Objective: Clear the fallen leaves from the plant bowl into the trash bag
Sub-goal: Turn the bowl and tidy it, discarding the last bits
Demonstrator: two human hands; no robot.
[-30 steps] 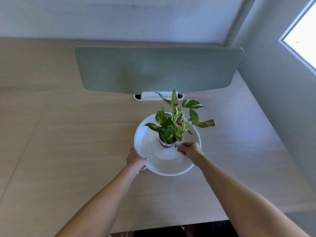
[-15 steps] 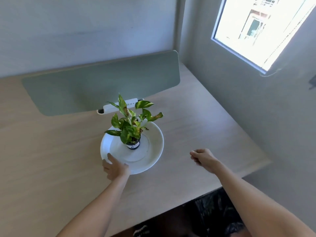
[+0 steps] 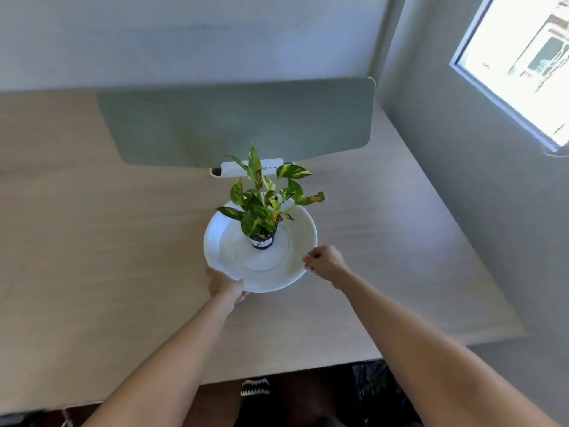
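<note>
A white plant bowl (image 3: 271, 278) sits mid-table, and a small black pot (image 3: 261, 241) stands in its centre. The potted plant (image 3: 261, 204) has green and yellow leaves, some with brown patches. No loose leaf shows on the bowl's white inside. My left hand (image 3: 226, 286) grips the bowl's near-left rim. My right hand (image 3: 324, 261) is a closed fist just outside the right rim, with nothing visible in it. A dark, glossy trash bag (image 3: 371, 385) lies on the floor below the table's near edge, partly hidden by my right arm.
A grey-green divider panel (image 3: 240, 118) stands along the back of the wooden table (image 3: 92, 241), held by a white clamp (image 3: 246, 167) just behind the plant. A wall and a window (image 3: 523, 57) close off the right side. A patterned slipper (image 3: 255, 386) shows under the table.
My right hand left the pot, swung out right over the table, then came back to the bowl's right rim as a fist. My left hand stayed on the near-left rim.
</note>
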